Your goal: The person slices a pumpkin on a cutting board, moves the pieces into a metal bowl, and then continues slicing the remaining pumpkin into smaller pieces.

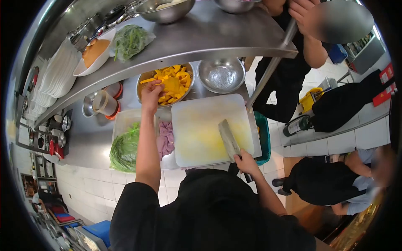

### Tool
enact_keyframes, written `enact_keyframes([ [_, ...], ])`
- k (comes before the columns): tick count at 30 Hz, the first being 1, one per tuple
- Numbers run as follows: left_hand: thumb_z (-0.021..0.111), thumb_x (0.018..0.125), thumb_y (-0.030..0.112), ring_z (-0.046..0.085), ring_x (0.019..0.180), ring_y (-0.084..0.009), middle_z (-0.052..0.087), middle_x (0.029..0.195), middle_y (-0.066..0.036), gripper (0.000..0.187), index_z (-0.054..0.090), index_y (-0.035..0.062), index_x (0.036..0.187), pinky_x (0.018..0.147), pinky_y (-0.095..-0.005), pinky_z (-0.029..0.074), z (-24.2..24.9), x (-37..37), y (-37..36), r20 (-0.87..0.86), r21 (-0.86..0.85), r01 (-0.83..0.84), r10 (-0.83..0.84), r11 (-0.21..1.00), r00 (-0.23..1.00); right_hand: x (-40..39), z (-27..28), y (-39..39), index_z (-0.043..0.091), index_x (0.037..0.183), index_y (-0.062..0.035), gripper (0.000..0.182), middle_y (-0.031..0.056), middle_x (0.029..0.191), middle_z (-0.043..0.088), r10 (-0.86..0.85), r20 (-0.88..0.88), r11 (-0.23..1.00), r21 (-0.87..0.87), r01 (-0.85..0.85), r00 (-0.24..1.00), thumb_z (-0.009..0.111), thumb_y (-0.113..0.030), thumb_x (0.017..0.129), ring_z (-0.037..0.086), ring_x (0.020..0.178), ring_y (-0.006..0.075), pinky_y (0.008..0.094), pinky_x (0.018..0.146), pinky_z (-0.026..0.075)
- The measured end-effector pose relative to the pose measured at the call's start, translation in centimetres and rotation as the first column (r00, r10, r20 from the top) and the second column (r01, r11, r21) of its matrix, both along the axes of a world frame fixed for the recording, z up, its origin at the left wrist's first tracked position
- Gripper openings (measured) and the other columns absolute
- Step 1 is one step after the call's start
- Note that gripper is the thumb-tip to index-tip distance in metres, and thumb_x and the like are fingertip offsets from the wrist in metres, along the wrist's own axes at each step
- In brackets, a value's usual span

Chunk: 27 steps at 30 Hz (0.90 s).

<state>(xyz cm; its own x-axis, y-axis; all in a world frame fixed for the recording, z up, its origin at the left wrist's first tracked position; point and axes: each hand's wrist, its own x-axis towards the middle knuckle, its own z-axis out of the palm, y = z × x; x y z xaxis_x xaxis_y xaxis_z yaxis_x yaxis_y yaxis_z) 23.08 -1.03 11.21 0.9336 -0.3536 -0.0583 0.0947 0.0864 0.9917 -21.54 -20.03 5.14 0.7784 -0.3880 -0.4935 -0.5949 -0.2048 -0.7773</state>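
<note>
My right hand [247, 162] is closed round the dark handle of a cleaver [228, 138]. The wide blade lies over the right part of a white cutting board [197, 144], which is stained yellow. Beyond the board's far left corner, my left hand [152, 94] is at a metal bowl [139, 93] heaped with orange pumpkin pieces [173, 85]. Its fingers curl in against the pieces at the bowl's left side; what they grip, if anything, is hidden.
Right of the pumpkin stands a metal bowl [221, 75]. A pink cloth [165, 140] and bagged greens [125, 146] lie left of the board. A steel shelf [209, 33] overhangs the back. A person [284, 62] stands behind the shelf, another person [326, 180] at right.
</note>
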Motion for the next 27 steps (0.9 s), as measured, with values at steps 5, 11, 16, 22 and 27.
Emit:
enact_keyframes([
  [5, 0.078, 0.086, 0.01, 0.073, 0.091, -0.0266, 0.074, 0.109, -0.015, 0.035, 0.069, 0.0015, 0.119, 0.075, -0.0375, 0.06, 2.9, -14.3, -0.5, 0.45, 0.59, 0.261, -0.579, 0.764, 0.68, -0.1, -1.8, -0.3, 0.049, 0.129, 0.0094, 0.038, 0.0205, 0.072, 0.066, -0.005, 0.014, 0.997, 0.08, 0.004, 1.0, 0.054, -0.014, 0.101, 0.065, 0.049, 0.0265, 0.0422, 0.051, 0.054],
  [11, 0.079, 0.08, 0.011, 0.067, 0.096, -0.0357, 0.069, 0.104, -0.016, 0.042, 0.068, 0.0033, 0.119, 0.085, -0.0455, 0.056, -9.3, -27.3, -1.2, 0.581, 0.747, 0.12, -0.73, 0.654, 0.359, -0.4, -0.6, 0.9, 0.048, 0.129, 0.0057, 0.034, 0.0281, 0.079, 0.067, 0.07, 0.043, 0.982, -0.178, -0.062, 0.997, 0.053, -0.012, 0.101, 0.068, 0.065, 0.0431, 0.0537, 0.064, 0.054],
  [16, 0.082, 0.084, 0.017, 0.065, 0.104, -0.0351, 0.07, 0.111, -0.015, 0.041, 0.067, 0.0019, 0.119, 0.092, -0.0445, 0.054, -9.1, -27.5, -0.2, 0.618, 0.663, 0.127, -0.635, 0.738, 0.464, 0.5, 4.4, 3.3, 0.048, 0.115, 0.0023, 0.022, 0.035, 0.087, 0.068, 0.038, 0.261, 0.908, -0.412, 0.076, 0.964, 0.054, -0.011, 0.099, 0.066, 0.086, 0.0566, 0.066, 0.078, 0.05],
  [22, 0.083, 0.084, 0.018, 0.06, 0.119, -0.0375, 0.065, 0.126, -0.016, 0.046, 0.065, 0.0033, 0.123, 0.103, -0.0451, 0.052, -9.0, -25.5, 1.1, 0.475, 0.62, 0.348, -0.689, 0.703, 0.547, 2.3, 1.1, 2.7, 0.044, 0.12, 0.0015, 0.029, 0.0336, 0.087, 0.069, 0.108, -0.122, 0.892, -0.426, -0.151, 0.987, 0.054, -0.014, 0.098, 0.067, 0.081, 0.0559, 0.0654, 0.076, 0.05],
  [27, 0.079, 0.086, 0.017, 0.053, 0.134, -0.0317, 0.058, 0.14, -0.011, 0.042, 0.066, 0.0065, 0.124, 0.111, -0.0448, 0.047, -6.4, -22.1, 2.0, 0.472, 0.795, 0.306, -0.851, 0.524, 0.229, 3.0, 4.8, 3.5, 0.044, 0.12, 0.0013, 0.029, 0.033, 0.087, 0.07, 0.089, -0.087, 0.901, -0.418, -0.117, 0.992, 0.054, -0.015, 0.098, 0.068, 0.082, 0.0548, 0.0649, 0.077, 0.051],
])
